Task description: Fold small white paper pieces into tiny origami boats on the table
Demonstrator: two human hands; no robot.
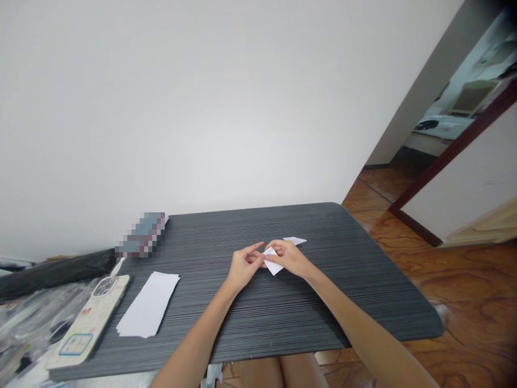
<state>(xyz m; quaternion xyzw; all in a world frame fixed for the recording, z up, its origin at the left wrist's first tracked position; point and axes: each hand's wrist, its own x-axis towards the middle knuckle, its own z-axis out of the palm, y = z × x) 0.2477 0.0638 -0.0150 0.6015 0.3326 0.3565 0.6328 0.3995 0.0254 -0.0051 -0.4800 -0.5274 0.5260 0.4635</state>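
Over the middle of the dark striped table, both hands meet on a small folded piece of white paper. My left hand pinches its left edge with fingers curled. My right hand grips it from the right, fingers closed over the top. A second small folded white paper lies on the table just beyond my right hand, untouched.
A stack of white paper strips lies at the table's left. A phone in a patterned case rests face down at the left edge. A blurred box sits at the back left corner. Wooden floor and a doorway are to the right.
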